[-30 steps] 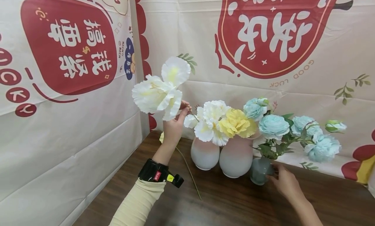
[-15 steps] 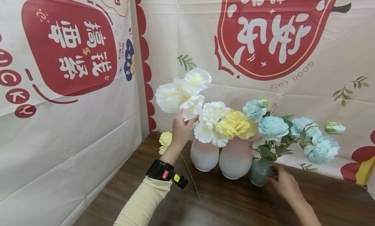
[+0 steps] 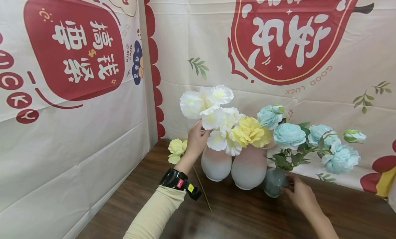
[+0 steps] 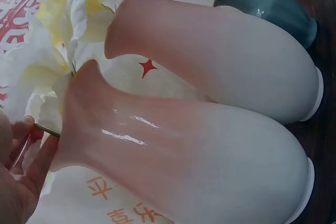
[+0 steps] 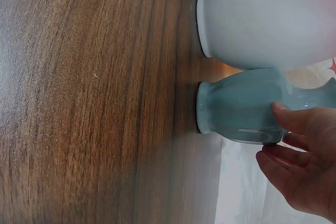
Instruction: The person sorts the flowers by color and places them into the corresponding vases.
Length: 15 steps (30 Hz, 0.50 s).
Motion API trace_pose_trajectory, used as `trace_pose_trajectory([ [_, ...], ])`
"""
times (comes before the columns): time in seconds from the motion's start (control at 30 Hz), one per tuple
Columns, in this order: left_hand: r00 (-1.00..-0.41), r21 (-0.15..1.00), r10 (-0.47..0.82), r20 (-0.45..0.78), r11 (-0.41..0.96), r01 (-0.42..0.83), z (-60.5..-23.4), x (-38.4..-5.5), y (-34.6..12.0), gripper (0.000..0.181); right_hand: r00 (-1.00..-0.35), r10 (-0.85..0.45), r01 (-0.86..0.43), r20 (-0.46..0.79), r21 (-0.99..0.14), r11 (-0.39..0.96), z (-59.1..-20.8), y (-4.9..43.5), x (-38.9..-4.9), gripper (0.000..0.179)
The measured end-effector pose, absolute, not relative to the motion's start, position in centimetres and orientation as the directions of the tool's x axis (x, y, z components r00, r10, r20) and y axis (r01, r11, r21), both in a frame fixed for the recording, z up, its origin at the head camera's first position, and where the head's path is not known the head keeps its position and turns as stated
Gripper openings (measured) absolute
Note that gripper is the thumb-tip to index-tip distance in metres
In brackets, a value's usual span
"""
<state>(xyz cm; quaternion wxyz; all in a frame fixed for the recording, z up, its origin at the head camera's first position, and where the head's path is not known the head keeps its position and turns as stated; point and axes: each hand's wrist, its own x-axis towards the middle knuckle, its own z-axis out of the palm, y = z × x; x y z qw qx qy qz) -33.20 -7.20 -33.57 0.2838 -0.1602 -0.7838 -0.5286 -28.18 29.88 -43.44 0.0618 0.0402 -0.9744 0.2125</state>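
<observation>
My left hand [image 3: 198, 139] pinches the thin stem [image 4: 47, 129] of a white flower [image 3: 205, 99] just below its bloom. That stem reaches the rim of the left pink-and-white vase [image 4: 157, 135]; how far it goes inside is hidden. Another white flower [image 3: 218, 141] leans out of the same vase or close to it. Beside it stands a second pink-and-white vase [image 3: 249, 166], with a yellow flower [image 3: 251, 130] at its mouth. My right hand [image 5: 304, 153] holds the small teal vase [image 5: 244, 106] by its side, fingers and thumb about its body. Light blue flowers [image 3: 289, 135] spread from that vase.
On the wooden table [image 3: 241, 215], a pale yellow flower [image 3: 177, 149] lies at the left, its long stem pointing toward the front. Printed cloth walls [image 3: 210, 74] rise at the back and left, close behind the vases.
My left hand has carried the white flower right and down, from beside the left vase to its mouth. The right hand stays on the teal vase.
</observation>
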Motion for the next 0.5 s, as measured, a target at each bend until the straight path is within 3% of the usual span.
trace_pose_trajectory([
  [0.13,-0.795,0.74,-0.055,0.604,0.41,0.534,-33.7,-33.27,-7.06,0.027,-0.989,-0.054,-0.107,0.138,-0.409,0.906,-43.38,29.88,-28.13,0.06],
  [0.3,-0.807,0.732,-0.057,0.587,0.463,0.499,-33.6,-33.07,-6.82,0.006,-0.991,-0.053,-0.1,0.123,-0.413,0.905,-43.32,29.84,-28.15,0.062],
  [0.5,-0.81,0.677,-0.037,0.586,0.571,0.464,-33.15,-32.95,-6.59,0.006,-0.99,-0.061,-0.11,0.13,-0.414,0.903,-43.37,29.9,-28.18,0.061],
])
